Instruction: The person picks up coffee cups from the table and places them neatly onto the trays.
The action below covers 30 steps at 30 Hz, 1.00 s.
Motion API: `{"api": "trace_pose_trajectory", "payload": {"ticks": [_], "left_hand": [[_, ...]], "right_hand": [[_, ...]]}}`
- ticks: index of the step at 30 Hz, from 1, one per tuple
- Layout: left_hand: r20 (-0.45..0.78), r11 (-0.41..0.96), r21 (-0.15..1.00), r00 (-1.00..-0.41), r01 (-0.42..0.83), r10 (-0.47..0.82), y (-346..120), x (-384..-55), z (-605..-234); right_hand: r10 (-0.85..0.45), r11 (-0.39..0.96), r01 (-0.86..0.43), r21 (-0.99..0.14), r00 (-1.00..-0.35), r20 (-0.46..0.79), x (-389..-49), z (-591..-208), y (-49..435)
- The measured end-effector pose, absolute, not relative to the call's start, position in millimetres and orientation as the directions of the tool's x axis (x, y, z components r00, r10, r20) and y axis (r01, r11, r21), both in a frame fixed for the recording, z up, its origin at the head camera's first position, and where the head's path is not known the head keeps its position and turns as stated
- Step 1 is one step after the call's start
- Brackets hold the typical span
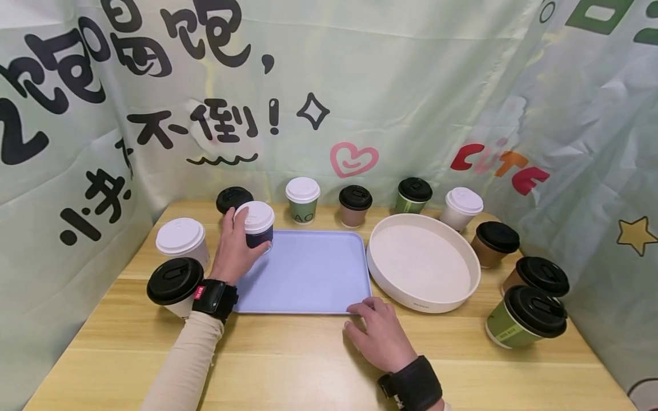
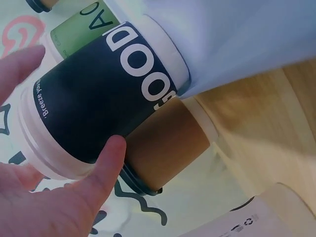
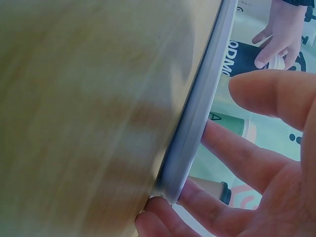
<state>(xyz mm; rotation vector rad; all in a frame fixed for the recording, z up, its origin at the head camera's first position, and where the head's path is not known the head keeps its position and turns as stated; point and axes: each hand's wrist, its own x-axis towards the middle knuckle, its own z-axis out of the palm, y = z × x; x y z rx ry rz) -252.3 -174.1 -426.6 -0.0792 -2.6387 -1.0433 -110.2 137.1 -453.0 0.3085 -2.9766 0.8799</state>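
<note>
Left hand (image 1: 232, 251): gripping navy cup (image 1: 260, 236)
Right hand (image 1: 381, 334): relaxed, touching tray (image 1: 316, 274)
Risk: cup could tip if its base catches the rim

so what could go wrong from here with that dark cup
The left hand grips the dark cup up near its white lid, so the lid might work loose. The black-lidded brown cup looks close behind and could get knocked over. The right hand touches the blue tray at its near right corner; a push there might bump the round tray close beside it.
</note>
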Motion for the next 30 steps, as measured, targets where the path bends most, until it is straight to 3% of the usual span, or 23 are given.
{"api": "trace_pose_trajectory", "payload": {"ticks": [30], "left_hand": [[0.377, 0.753, 0.62, -0.926, 0.221, -0.038, -167.9, -246.9, -424.9]], "right_hand": [[-0.168, 0.811, -0.187, -0.554, -0.982, 0.085, -111.9, -454.8, 140.0]]}}
